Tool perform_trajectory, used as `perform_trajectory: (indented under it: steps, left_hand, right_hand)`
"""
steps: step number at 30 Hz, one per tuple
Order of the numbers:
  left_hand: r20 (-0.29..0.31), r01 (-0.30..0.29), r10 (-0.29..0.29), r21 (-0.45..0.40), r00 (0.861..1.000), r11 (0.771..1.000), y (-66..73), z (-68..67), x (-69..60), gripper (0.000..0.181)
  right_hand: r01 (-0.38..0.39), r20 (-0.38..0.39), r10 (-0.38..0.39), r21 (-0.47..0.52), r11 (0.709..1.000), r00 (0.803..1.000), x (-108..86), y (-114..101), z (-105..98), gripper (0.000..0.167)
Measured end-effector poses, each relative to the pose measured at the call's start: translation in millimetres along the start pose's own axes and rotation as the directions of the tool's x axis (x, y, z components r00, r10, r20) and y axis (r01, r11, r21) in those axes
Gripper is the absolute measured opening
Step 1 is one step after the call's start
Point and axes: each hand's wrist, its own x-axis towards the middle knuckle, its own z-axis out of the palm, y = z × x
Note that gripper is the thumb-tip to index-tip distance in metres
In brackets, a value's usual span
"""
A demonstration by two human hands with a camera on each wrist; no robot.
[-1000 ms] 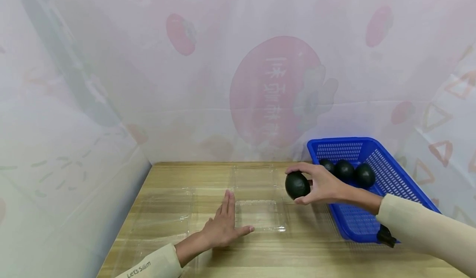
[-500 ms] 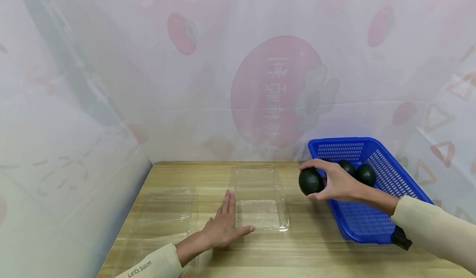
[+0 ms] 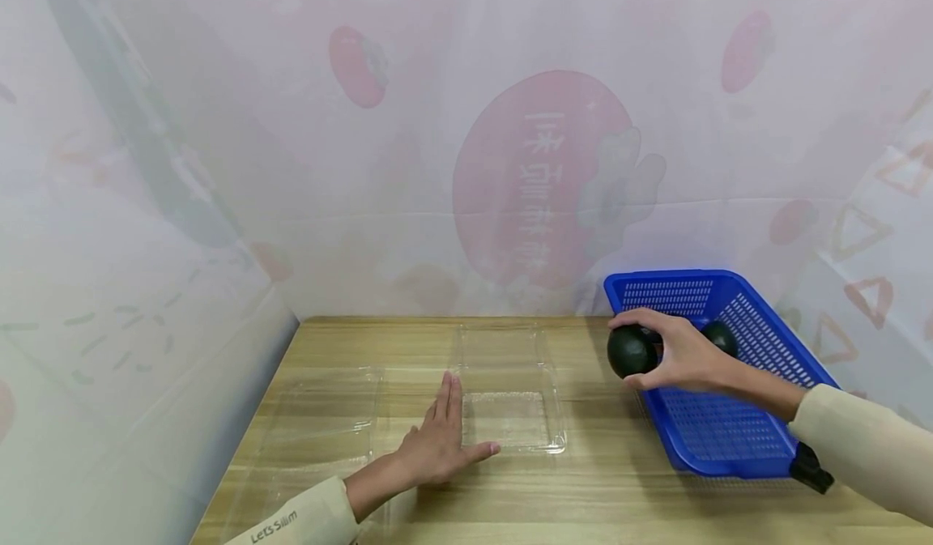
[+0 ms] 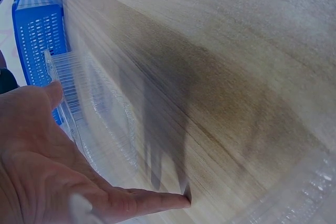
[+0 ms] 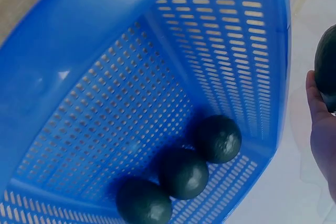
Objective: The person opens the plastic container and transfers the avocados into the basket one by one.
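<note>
My right hand (image 3: 685,355) grips a dark green avocado (image 3: 631,351) between thumb and fingers, above the left rim of the blue basket (image 3: 714,432). In the right wrist view that avocado (image 5: 326,69) shows at the right edge, outside the basket wall. Three more avocados lie in the basket, one of them a rounded avocado (image 5: 218,138) nearest the corner. My left hand (image 3: 435,446) lies with straight fingers along the left side of a clear plastic container (image 3: 510,419), its thumb by the near edge. That container stands with its lid folded back.
Further left on the wooden table (image 3: 598,488) are more clear plastic containers (image 3: 321,403), hard to make out. A printed cloth (image 3: 364,205) hangs behind the table and at both sides.
Holding the avocado, my right hand has moved right, from beside the container to the basket's left rim. My left hand has stayed in place.
</note>
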Motion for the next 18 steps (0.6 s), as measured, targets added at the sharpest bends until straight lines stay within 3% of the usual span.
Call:
perform_trajectory:
  steps: [12, 18]
  left_hand:
    - [0.006, 0.013, -0.013, -0.011, 1.000, 1.000, -2.1, 0.8, 2.5, 0.120]
    - [0.014, 0.018, -0.018, -0.009, 1.000, 1.000, -2.2, 1.4, 2.8, 0.120]
  right_hand:
    - [-0.073, -0.013, 0.073, -0.001, 0.997, 0.997, -7.0, 12, -13, 0.072]
    - [-0.072, -0.035, 0.071, -0.012, 0.997, 0.997, -10.1, 22, -20, 0.072]
